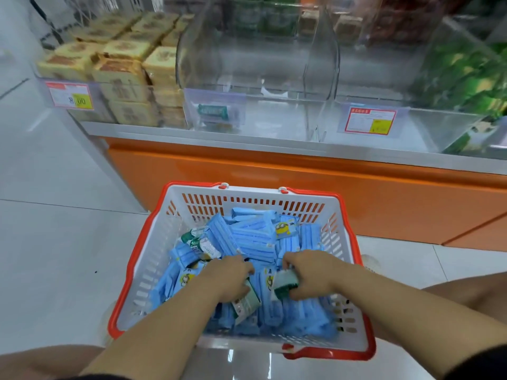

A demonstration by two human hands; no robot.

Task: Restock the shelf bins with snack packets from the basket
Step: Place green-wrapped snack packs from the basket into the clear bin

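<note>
Closest to my body, both forearms reached down into the basket (129, 270), which stood on the floor tiles (55, 242) between my knees. Hazard, as I judged it: each hand held only one end of a slick packet, so a loose grip on lifting could drop it back among the blue packets (255, 239) or over the rim onto the floor. A blue packet could also be dragged up with it and end in the wrong bin. My left hand (233, 278) lay palm down, fingers curled round a green-and-white packet (247, 303) that jutted out below the thumb side. My right hand (310, 275), also palm down with the wrist bent inward, pinched a second green-and-white packet (284, 283) between thumb and fingers. More packets of that kind (200, 242) lay at the left of the heap. Beyond the basket stood the orange shelf base (274, 182), and on it the clear middle bin (258, 64), which held nothing I could see apart from a green sample behind its front label (212, 111). To its left a bin held tan packets (123, 64); to its right, green packets (466, 72).
</note>
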